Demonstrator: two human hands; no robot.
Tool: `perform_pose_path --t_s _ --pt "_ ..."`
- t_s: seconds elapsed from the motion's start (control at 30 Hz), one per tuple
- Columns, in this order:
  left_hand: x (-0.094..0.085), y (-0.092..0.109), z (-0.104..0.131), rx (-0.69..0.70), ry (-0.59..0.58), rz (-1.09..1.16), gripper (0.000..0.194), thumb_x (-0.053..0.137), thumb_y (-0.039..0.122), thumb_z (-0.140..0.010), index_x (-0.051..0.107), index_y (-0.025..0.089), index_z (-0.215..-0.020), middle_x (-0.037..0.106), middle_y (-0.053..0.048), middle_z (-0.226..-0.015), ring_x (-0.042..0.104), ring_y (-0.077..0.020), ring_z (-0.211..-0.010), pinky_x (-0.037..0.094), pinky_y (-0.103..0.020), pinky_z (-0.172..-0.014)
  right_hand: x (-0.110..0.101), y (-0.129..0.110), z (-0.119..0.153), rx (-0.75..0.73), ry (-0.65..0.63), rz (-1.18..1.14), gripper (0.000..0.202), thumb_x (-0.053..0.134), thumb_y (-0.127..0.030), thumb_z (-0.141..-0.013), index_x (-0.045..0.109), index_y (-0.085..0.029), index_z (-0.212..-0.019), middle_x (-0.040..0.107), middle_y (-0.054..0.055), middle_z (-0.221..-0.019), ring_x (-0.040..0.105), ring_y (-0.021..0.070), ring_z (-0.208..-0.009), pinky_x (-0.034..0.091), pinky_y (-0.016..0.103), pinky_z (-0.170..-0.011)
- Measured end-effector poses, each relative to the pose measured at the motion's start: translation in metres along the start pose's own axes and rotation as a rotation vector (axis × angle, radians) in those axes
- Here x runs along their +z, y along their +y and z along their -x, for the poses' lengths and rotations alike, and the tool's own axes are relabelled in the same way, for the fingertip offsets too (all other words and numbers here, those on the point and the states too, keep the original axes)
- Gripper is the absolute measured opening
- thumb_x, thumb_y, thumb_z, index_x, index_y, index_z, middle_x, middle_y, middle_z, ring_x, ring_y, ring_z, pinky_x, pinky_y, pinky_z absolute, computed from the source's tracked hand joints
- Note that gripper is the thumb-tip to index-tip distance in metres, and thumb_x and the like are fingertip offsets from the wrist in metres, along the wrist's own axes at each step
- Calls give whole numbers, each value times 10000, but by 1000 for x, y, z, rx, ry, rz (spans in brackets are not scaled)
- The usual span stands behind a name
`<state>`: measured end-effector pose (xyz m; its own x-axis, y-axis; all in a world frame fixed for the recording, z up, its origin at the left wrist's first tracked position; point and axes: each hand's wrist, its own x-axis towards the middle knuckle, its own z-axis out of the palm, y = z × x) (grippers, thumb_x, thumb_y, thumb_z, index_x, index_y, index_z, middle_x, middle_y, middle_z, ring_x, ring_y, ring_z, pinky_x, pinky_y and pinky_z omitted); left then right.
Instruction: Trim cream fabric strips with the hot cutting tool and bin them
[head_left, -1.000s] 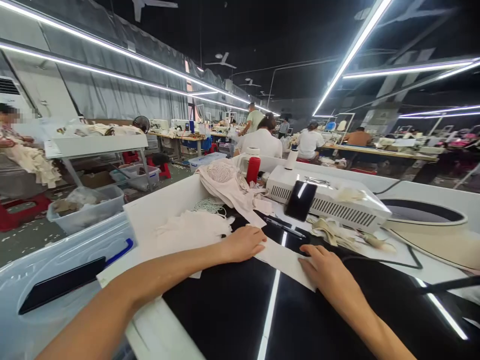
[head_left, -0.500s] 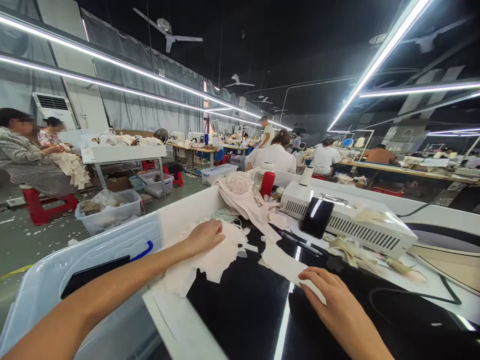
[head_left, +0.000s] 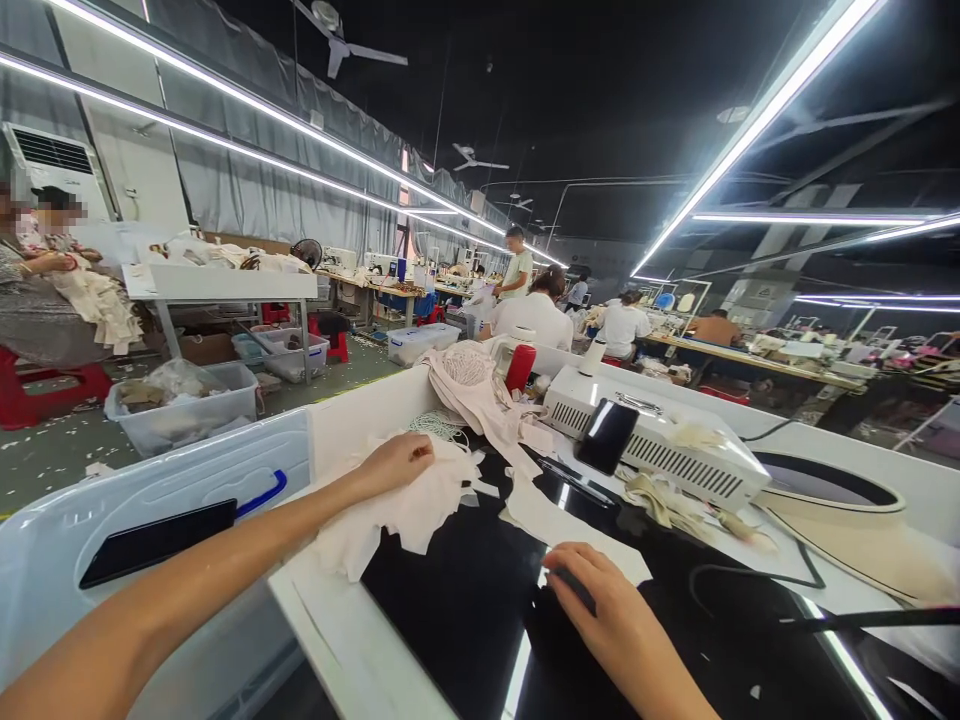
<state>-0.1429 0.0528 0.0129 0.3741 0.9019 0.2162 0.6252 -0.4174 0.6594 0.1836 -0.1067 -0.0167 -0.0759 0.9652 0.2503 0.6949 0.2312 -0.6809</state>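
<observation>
My left hand (head_left: 396, 464), fingers curled together, is over a pile of pale pink fabric pieces (head_left: 405, 510) at the left of the glossy black tabletop (head_left: 442, 610). What its fingers hold, if anything, is hidden. Low above the black surface, or touching it, my right hand (head_left: 600, 600) has its thumb and fingers apart, with nothing visible between them. Just beyond it lies a separate pale fabric piece (head_left: 555, 520), flat on the tabletop. Behind the pile sits a pale pink bra-like garment (head_left: 465, 375), its long band trailing toward the loose piece.
A white vented machine box (head_left: 675, 450) stands behind, with a phone (head_left: 608, 436) leaning on it. Pens (head_left: 577, 482), fabric scraps (head_left: 667, 500) and a sun visor (head_left: 847, 520) are nearby. A plastic bin (head_left: 45, 530) carrying a dark phone-like slab (head_left: 157, 540) borders the left.
The view has turned slightly to the right. My right hand has moved off the loose fabric piece toward me, over the black surface. My left hand remains at the pile.
</observation>
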Motion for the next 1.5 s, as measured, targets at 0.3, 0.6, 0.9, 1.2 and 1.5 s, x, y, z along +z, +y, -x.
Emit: perform_pose_path --t_s 0.3,0.6,0.9,1.2,1.5 --pt "-2 74 28 -171 -95 596 354 578 551 -801 415 240 -762 434 34 -725 449 -154 -676 402 -277 -614 27 -55 14 268 -187 -568 715 716 -815 -847 764 -230 -1255 778 126 -1187 728 296 -1072 613 407 -862" --pt "30 124 69 -297 -483 828 442 687 560 -674 383 243 -723 374 58 -693 353 -135 -634 348 -251 -559 34 -88 36 347 -139 -1008 760 778 -877 -747 782 -185 -1062 765 81 -942 703 235 -934 541 340 -894" --pt "54 107 68 -24 -562 493 606 718 801 -762 598 208 -744 541 18 -705 435 -158 -666 305 -250 -587 33 -92 49 355 -119 -1041 679 938 -770 -650 764 -182 -941 690 9 -818 589 125 -762 467 258 -765" --pt "57 117 70 1 -528 515 515 680 728 -840 666 214 -809 597 11 -725 473 -163 -661 343 -246 -595 48 -82 68 551 -270 -937 729 961 -802 -501 625 -184 -695 513 -58 -525 428 66 -450 366 231 -431" --pt "94 116 73 148 -612 383 365 519 524 -1022 673 210 -915 639 19 -819 553 -165 -740 405 -262 -686 21 -72 108 649 -354 -753 550 829 -697 -767 560 -222 -696 521 -69 -514 385 58 -385 290 222 -390"
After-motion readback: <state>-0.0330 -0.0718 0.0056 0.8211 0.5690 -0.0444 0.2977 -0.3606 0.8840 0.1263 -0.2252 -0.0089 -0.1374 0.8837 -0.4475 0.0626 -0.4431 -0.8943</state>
